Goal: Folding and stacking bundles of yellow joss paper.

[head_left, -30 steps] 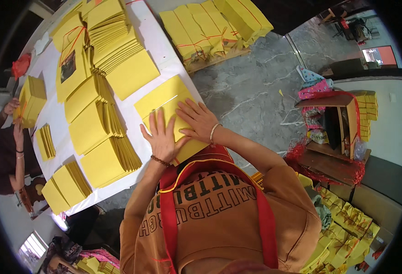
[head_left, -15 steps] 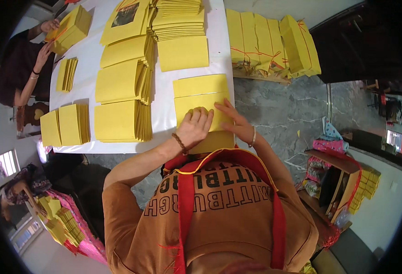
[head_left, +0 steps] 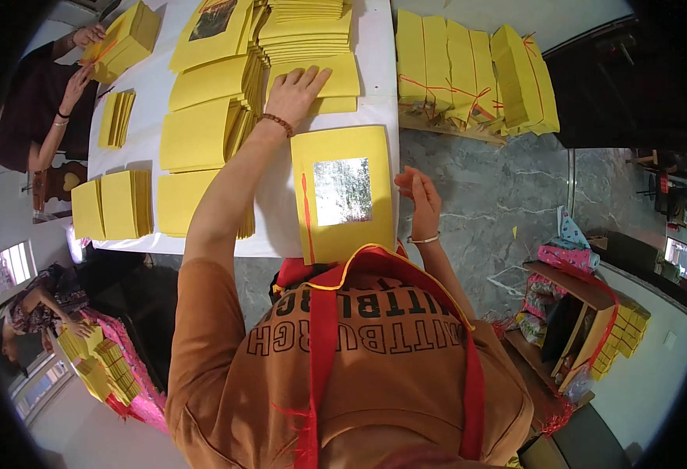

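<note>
My left hand (head_left: 296, 95) lies with stretched fingers on a folded yellow paper (head_left: 342, 74), which sits atop another folded yellow piece. In front of me, near the table edge, is a flat yellow paper sheet (head_left: 345, 246) with a shiny silver square (head_left: 343, 193) and a red streak down its left side. My right hand (head_left: 421, 199) hovers just past the sheet's right edge, fingers loosely bent and apart, holding nothing visible. Left of the sheet stands a column of folded yellow paper stacks (head_left: 195, 137), partly behind my left forearm.
The white table (head_left: 273, 227) also bears smaller yellow bundles (head_left: 124, 207). Across it, another person's hands (head_left: 78, 90) touch a yellow block (head_left: 134, 43). Red-tied yellow bundles (head_left: 468, 78) stand right of the table. A wooden shelf (head_left: 574, 313) is at the lower right.
My left hand has moved up and away onto the folded papers. The folded piece formerly under my hands is gone from there, and the silver-square sheet now shows. My right hand has drawn off rightward.
</note>
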{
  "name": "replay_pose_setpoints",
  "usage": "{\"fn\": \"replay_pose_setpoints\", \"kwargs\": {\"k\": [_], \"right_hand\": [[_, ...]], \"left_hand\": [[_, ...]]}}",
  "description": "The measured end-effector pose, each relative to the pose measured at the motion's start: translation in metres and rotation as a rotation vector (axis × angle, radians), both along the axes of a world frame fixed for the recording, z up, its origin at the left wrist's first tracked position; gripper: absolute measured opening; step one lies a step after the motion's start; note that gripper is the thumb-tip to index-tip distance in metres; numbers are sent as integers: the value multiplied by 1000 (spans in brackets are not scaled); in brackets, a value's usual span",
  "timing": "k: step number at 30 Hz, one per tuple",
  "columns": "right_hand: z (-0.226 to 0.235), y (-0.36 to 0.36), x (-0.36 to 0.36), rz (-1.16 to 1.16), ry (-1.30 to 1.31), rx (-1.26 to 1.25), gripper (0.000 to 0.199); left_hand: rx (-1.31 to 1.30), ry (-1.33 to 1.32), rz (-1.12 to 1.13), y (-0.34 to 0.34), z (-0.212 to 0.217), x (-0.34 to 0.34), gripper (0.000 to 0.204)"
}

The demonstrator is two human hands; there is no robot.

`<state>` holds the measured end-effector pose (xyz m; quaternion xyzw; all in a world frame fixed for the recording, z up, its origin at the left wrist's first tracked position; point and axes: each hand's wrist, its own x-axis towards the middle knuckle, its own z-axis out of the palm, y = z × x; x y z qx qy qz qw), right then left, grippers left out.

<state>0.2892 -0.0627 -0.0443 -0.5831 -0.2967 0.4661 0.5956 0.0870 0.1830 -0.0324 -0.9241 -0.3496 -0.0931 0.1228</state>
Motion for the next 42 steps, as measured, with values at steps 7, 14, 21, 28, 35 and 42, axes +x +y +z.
{"fn": "replay_pose_setpoints", "kwargs": {"k": [7,14,21,28,35,42], "right_hand": [[-11,-11,0,-27,-25,-91,27],[-12,-7,-8,25,-19,-20,25],[-13,-9,-8,39,27,-26,23],[18,-3,-17,55,-795,216,27],[21,0,-16,493,-1125,420,27],[10,-1,-12,459,-959,409,25]], "left_hand": [[-182,75,-8,3,-22,5,62],[-215,154,32,7,-29,-3,65],[-598,272,198,4,-32,6,72],[-642,224,172,11,-28,1,69],[-420,40,20,19,-26,-10,44],[-594,-536,-67,-96,66,-27,28]]}}
